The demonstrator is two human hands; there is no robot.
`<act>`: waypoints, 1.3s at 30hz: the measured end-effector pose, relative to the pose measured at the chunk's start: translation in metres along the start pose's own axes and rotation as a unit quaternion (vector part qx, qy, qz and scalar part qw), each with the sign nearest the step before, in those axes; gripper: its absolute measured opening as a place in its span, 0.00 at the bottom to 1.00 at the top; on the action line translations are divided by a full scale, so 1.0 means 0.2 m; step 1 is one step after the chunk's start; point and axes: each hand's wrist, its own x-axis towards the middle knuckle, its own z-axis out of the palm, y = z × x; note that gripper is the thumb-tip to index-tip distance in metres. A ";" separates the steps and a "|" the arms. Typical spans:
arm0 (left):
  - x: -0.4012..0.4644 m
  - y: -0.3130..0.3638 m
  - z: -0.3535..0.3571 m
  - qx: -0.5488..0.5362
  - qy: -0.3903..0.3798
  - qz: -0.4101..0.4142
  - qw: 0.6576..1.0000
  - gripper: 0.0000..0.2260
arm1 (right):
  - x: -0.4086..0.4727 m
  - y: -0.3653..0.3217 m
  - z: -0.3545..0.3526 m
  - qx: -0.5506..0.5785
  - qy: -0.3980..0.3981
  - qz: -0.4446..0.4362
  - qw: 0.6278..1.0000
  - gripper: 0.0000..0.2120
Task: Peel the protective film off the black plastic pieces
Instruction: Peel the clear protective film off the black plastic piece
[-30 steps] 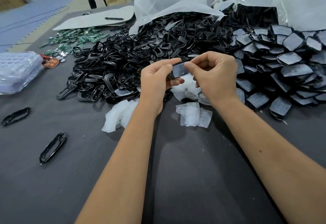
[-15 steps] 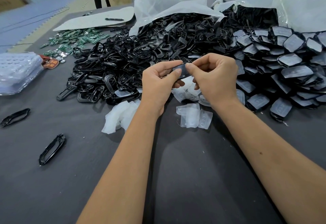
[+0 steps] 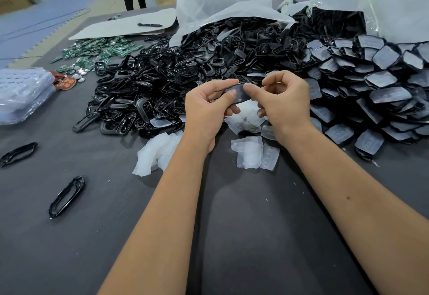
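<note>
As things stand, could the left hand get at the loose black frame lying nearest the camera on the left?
Probably not at once: the left hand grips the black piece. The table toward the frame looks unobstructed.

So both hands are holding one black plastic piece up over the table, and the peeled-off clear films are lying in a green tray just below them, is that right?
Not quite. The head view shows both the left hand and right hand gripping one black plastic piece, but the peeled films lie loose on the dark table, not in a green tray.
</note>
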 end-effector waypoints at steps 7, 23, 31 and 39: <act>0.00 0.01 -0.01 -0.025 -0.025 -0.022 0.999 0.10 | 0.03 -0.01 -0.02 0.095 -0.102 0.091 0.986 0.05; -0.01 0.00 0.00 0.030 -0.010 -0.001 0.999 0.12 | -0.03 -0.01 0.01 -0.120 -0.025 -0.094 0.988 0.08; -0.01 0.02 -0.02 -0.012 -0.039 -0.024 0.999 0.13 | -0.02 -0.02 0.00 -0.072 -0.052 -0.059 0.994 0.10; -0.02 0.03 -0.02 -0.063 -0.042 -0.064 0.995 0.14 | -0.02 -0.03 0.00 -0.065 -0.069 -0.083 0.992 0.07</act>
